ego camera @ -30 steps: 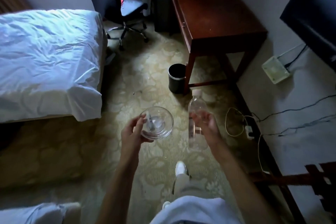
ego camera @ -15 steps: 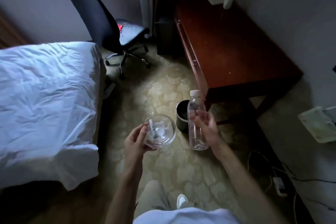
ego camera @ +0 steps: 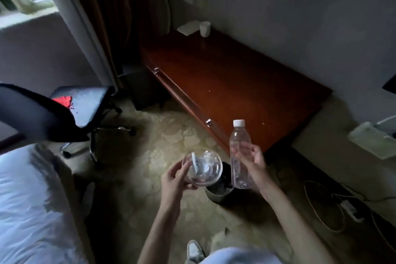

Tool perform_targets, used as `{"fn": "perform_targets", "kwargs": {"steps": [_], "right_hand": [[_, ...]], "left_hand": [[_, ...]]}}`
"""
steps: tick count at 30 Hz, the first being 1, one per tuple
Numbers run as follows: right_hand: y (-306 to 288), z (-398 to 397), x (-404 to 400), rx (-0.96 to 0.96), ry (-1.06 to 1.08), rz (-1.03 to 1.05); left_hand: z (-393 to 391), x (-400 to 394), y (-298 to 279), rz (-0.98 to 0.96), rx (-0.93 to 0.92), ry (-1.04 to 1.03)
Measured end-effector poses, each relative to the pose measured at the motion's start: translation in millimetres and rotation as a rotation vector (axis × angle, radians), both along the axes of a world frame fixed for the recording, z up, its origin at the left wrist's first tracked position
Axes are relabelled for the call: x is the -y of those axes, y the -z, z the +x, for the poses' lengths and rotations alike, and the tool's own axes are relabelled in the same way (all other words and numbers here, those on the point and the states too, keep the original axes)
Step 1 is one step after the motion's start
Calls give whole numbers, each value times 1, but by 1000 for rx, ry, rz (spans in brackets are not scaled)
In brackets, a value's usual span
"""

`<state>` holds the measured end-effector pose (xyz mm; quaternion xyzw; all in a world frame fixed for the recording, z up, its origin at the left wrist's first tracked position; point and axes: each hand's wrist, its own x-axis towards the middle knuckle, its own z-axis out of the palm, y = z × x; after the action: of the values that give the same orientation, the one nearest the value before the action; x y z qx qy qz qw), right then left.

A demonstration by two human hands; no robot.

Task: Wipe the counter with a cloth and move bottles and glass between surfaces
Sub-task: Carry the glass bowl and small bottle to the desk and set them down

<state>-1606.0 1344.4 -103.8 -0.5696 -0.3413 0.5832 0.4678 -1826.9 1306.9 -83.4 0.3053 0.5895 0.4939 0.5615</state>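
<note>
Head view: dim room, looking down past both forearms.
Shoe: white shoe on patterned carpet, nearest the camera, below both hands.
Bed: white bedding, well off to the left of the grips.
Left hand: left hand closed around the side of a clear glass, mouth tipped toward the camera; something pale inside, too blurred to name.
Right hand: right hand wrapped loosely around the middle of a clear bottle, upright, white cap on top, looks empty.
Spacing: glass and bottle close beside each other, not touching, both held in the air.
Bin: dark waste bin on the floor directly beneath the two held items.
Desk: reddish wooden desk just beyond the bottle, along the wall.
Desk far end: white cup beside a flat white item.
Chair: black office chair, beyond and left of the glass.
</note>
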Motion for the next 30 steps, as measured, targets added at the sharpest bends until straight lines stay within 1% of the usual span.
{"fn": "perform_targets", "kwargs": {"steps": [3, 5, 7, 12, 14, 16, 19, 24, 27, 30], "right_hand": [[-6, -5, -34, 35, 119, 21], [-7, -7, -55, 73, 209, 7], [2, -6, -78, 81, 302, -12], [28, -2, -147, 122, 446, -38], [36, 1, -170, 159, 491, -67], [38, 5, -193, 220, 507, -79], [43, 16, -214, 238, 554, -113], [50, 32, -234, 283, 701, -145], [57, 32, -241, 366, 818, -130], [68, 28, -248, 374, 937, -207]], "left_hand": [[-10, -70, -2, -5, -13, 126], [-11, -115, 2, -10, -52, 183], [-7, -158, 12, -15, -79, 244], [12, -252, 33, -49, -97, 367], [18, -282, 39, -86, -92, 409], [25, -313, 45, -81, -95, 467], [35, -354, 60, -131, -126, 544], [68, -412, 91, -141, -181, 735], [90, -442, 110, -130, -220, 870], [109, -465, 122, -80, -261, 1005]]}}
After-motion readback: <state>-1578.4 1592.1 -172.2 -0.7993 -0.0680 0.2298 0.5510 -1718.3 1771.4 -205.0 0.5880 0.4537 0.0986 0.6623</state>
